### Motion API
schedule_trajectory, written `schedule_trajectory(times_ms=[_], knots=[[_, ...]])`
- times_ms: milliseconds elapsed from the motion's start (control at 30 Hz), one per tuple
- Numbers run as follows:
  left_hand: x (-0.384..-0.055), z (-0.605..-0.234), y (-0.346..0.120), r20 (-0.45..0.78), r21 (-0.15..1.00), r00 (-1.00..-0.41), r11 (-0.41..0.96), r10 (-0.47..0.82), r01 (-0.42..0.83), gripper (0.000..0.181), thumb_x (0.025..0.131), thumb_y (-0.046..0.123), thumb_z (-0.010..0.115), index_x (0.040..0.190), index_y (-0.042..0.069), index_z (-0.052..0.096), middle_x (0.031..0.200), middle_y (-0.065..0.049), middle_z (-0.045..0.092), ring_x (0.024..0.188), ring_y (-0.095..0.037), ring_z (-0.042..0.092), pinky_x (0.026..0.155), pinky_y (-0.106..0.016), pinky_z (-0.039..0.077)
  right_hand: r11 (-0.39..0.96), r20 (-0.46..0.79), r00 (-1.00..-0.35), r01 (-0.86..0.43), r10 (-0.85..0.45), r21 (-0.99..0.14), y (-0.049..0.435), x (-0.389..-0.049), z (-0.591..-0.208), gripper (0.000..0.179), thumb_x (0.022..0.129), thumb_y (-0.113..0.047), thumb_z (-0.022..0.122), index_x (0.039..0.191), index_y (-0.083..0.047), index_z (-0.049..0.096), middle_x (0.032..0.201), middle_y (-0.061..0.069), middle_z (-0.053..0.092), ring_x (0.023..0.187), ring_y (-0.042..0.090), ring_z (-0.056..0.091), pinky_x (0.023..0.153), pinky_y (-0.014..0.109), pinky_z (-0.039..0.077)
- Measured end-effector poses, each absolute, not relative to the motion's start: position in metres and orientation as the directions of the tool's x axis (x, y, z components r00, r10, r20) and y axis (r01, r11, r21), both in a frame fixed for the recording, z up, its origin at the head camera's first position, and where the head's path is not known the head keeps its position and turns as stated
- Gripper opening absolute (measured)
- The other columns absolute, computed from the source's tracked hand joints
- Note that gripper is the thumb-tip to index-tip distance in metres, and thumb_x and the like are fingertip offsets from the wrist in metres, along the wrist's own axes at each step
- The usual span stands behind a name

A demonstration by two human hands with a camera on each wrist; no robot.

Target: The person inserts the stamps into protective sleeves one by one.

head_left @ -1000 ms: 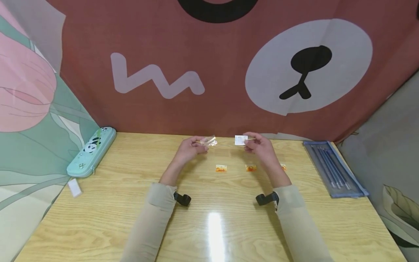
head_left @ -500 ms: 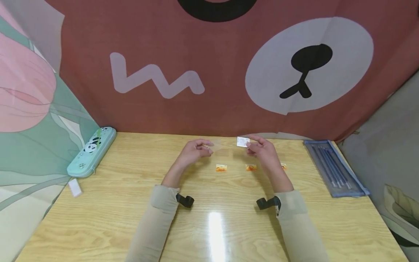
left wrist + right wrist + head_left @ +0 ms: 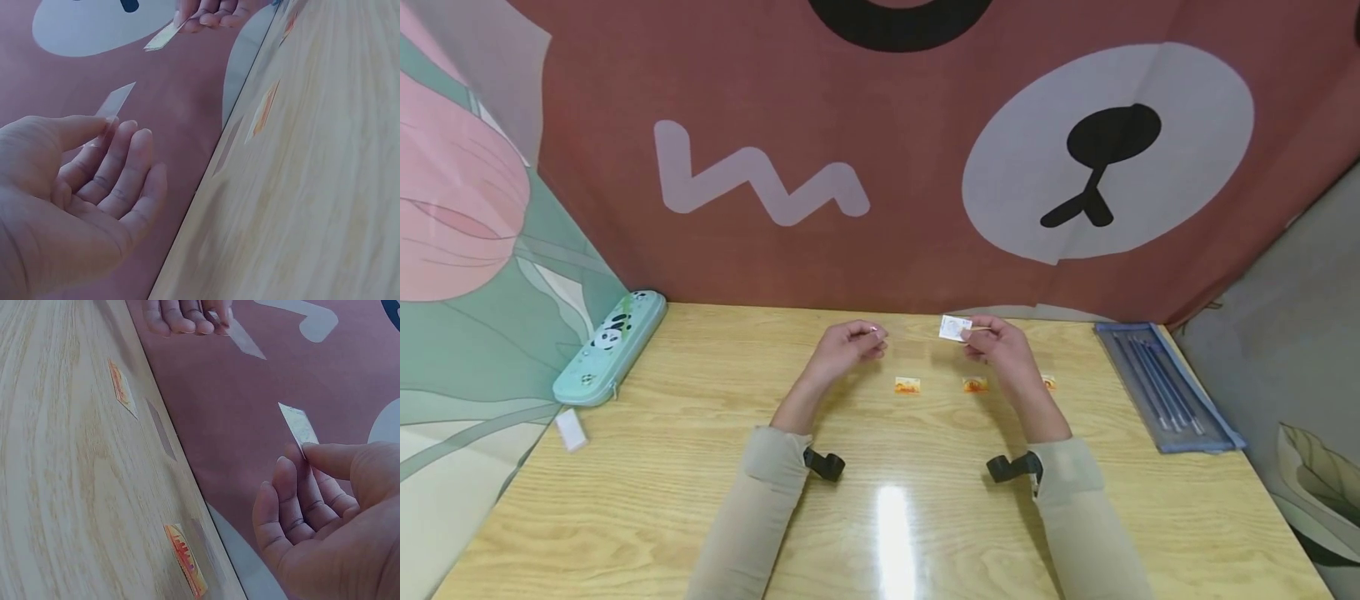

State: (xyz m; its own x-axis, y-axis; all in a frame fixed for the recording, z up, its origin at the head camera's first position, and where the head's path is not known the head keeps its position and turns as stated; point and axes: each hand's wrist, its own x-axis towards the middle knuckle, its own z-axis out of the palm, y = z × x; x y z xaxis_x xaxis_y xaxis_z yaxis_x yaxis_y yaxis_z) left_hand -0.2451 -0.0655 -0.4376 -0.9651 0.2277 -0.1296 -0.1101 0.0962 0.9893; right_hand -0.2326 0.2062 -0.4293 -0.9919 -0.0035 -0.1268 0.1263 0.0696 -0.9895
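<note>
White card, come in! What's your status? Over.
Right hand pinches white card. Left hand pinches clear piece. Orange cards on table; nothing seems in the way.

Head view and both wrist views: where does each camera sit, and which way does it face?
Head: head-worn, facing forward and down over the pale wood-grain table; shows left hand, right hand, beige sleeves.
Left wrist: worn there, facing that hand pinching a clear flat rectangle.
Right wrist: worn there, facing that hand pinching a white rectangular card.
Wrist views share both hands and the reddish-brown backdrop.
</note>
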Motion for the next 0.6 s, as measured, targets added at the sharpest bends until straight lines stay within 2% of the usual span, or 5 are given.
schedule_trajectory(times_ms=[133, 233, 367, 500, 600], knots=[[-0.2438, -0.4355, -0.0612, -0.101, 0.992, -0.975, 0.088, 0.196, -0.085, 0.024, 0.103, 0.018, 0.061, 0.114, -0.002, 0.069, 0.109, -0.016, 0.072, 0.1, -0.024, 0.073, 0.098, -0.044, 0.059, 0.072, -0.119, -0.993, 0.118, -0.003, -0.99, 0.2068, -0.2323, -0.4285, 0.018, 0.099, -0.013, 0.065, 0.111, -0.001, 0.058, 0.081, -0.01, 0.067, 0.079, 0.011, 0.067, 0.083, 0.029, 0.061], [-0.2432, -0.4334, -0.0588, -0.078, 0.995, -0.984, 0.076, 0.16, -0.067, 0.024, 0.105, 0.019, 0.057, 0.111, -0.001, 0.068, 0.109, -0.015, 0.072, 0.096, -0.017, 0.072, 0.095, -0.041, 0.06, 0.088, -0.111, -0.994, 0.11, 0.002, -0.99, 0.2074, -0.2329, -0.4274, 0.02, 0.1, -0.016, 0.064, 0.111, -0.001, 0.057, 0.082, -0.009, 0.066, 0.079, 0.012, 0.067, 0.082, 0.028, 0.06], [-0.2429, -0.4324, -0.0566, -0.081, 0.997, -0.989, 0.022, 0.125, -0.079, 0.02, 0.104, 0.016, 0.054, 0.104, 0.001, 0.066, 0.108, -0.017, 0.072, 0.093, -0.015, 0.072, 0.096, -0.043, 0.06, 0.09, -0.109, -0.994, 0.11, 0.009, -0.99, 0.2083, -0.2322, -0.4255, 0.02, 0.101, -0.017, 0.064, 0.112, -0.002, 0.058, 0.083, -0.01, 0.065, 0.079, 0.01, 0.066, 0.083, 0.028, 0.06], [-0.2411, -0.4336, -0.0564, -0.112, 0.992, -0.988, -0.047, 0.103, -0.117, 0.008, 0.101, 0.009, 0.057, 0.094, 0.005, 0.059, 0.103, -0.014, 0.074, 0.089, -0.014, 0.074, 0.094, -0.043, 0.061, 0.056, -0.113, -0.994, 0.113, 0.001, -0.992, 0.2082, -0.2305, -0.4254, 0.015, 0.1, -0.015, 0.064, 0.108, -0.004, 0.058, 0.082, -0.011, 0.066, 0.077, 0.008, 0.066, 0.082, 0.027, 0.06], [-0.2397, -0.4341, -0.0559, -0.123, 0.983, -0.987, -0.123, 0.105, -0.136, 0.006, 0.097, 0.002, 0.061, 0.1, 0.004, 0.056, 0.1, -0.013, 0.076, 0.084, -0.014, 0.075, 0.087, -0.037, 0.063, 0.047, -0.122, -0.992, 0.122, -0.007, -0.991, 0.2089, -0.2295, -0.4273, 0.015, 0.1, -0.015, 0.064, 0.108, -0.004, 0.057, 0.082, -0.011, 0.066, 0.077, 0.007, 0.066, 0.082, 0.027, 0.06]])
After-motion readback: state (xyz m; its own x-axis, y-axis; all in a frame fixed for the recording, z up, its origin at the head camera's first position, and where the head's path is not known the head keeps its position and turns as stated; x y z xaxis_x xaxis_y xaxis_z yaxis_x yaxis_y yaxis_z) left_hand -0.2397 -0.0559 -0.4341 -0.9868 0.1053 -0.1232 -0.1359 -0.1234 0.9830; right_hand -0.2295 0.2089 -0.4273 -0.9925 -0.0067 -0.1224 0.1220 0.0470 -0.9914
